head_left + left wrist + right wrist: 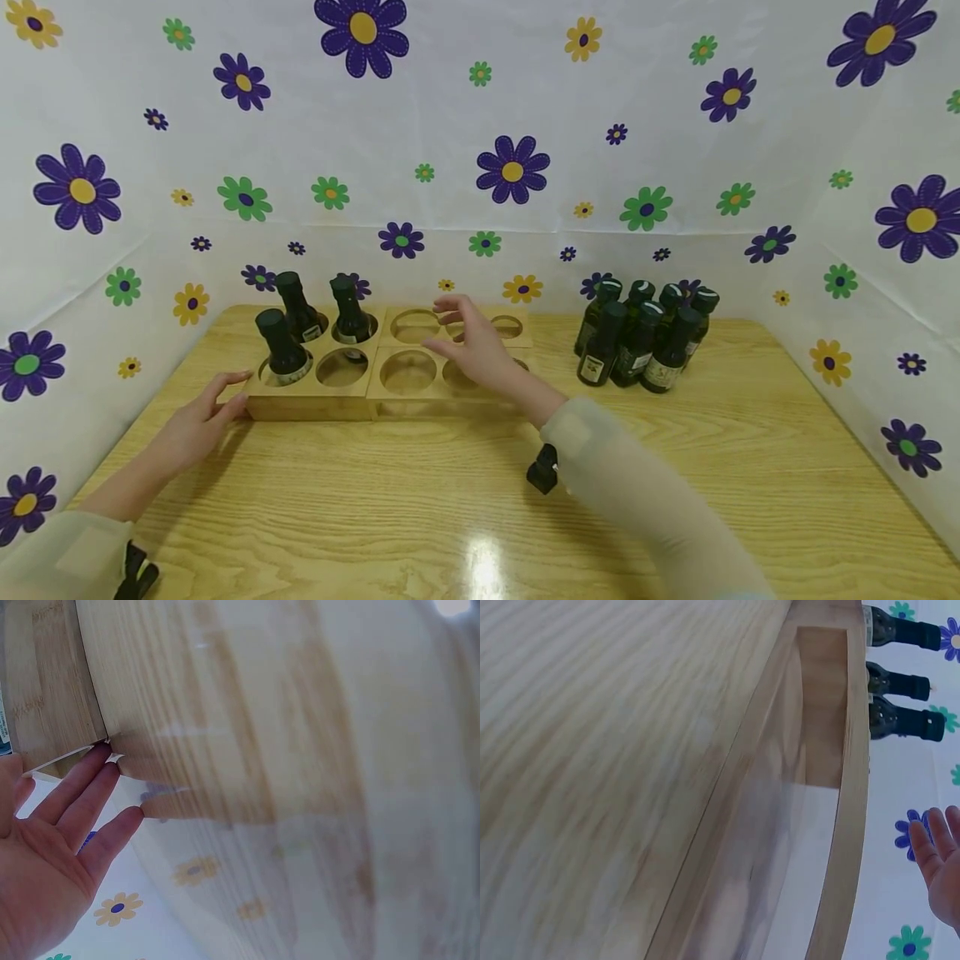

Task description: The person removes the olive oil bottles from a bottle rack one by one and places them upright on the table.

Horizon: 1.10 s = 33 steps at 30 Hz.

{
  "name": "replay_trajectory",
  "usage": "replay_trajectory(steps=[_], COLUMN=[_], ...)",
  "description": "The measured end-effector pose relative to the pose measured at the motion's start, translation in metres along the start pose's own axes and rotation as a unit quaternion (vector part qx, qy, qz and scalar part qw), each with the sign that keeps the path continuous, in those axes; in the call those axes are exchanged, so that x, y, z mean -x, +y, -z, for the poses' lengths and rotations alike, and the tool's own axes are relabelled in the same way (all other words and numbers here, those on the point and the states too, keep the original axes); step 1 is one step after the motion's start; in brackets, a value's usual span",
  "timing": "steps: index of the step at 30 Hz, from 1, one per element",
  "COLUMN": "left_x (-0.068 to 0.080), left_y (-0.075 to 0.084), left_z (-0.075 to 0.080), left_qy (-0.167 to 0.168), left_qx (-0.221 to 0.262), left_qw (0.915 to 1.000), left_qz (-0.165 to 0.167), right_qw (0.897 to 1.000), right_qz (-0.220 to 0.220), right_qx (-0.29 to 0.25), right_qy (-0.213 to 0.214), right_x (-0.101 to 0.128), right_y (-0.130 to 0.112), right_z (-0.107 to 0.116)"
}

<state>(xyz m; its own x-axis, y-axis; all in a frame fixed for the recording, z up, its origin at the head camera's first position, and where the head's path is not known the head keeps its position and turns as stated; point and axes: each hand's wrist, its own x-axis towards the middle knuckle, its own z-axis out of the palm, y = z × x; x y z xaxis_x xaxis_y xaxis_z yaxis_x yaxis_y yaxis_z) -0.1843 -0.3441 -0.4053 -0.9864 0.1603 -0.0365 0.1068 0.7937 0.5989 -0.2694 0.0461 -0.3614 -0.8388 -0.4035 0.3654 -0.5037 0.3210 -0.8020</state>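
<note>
A wooden rack with round holes stands toward the back left, and three dark bottles are upright in its holes; one front hole holds no bottle. My left hand touches the rack's left end, its fingertips low at the corner in the left wrist view. Joined to its right side is a second holed rack, with an open front in the right wrist view. Over this one hovers my right hand, fingers spread and holding nothing. It hides part of the holes beneath.
Several dark bottles with black caps stand in a tight cluster to the right of the racks. A flowered white cloth hangs behind and at both sides of the wooden table.
</note>
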Motion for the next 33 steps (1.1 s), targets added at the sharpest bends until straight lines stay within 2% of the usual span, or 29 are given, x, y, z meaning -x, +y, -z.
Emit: replay_trajectory(steps=[12,17,25,33], left_x=[-0.001,-0.001,-0.001,-0.001], left_y=[-0.001,-0.001,0.000,0.000], left_z=[0.002,0.001,0.000,0.001], left_qy=[-0.002,-0.002,0.000,-0.001], left_qx=[0.003,0.006,0.014,0.009], left_qw=[1.0000,0.9999,0.9999,0.9999], left_qz=[0.005,0.009,0.007,0.013], right_qw=[0.999,0.998,0.995,0.994], right_qz=[-0.026,-0.055,-0.082,-0.099], right_qx=[0.003,0.005,-0.057,-0.027], right_qy=[-0.037,-0.035,-0.026,-0.031], right_x=[-0.045,-0.052,-0.060,-0.066], right_y=[-0.013,-0.011,-0.001,0.003], right_z=[-0.056,-0.072,-0.091,-0.104])
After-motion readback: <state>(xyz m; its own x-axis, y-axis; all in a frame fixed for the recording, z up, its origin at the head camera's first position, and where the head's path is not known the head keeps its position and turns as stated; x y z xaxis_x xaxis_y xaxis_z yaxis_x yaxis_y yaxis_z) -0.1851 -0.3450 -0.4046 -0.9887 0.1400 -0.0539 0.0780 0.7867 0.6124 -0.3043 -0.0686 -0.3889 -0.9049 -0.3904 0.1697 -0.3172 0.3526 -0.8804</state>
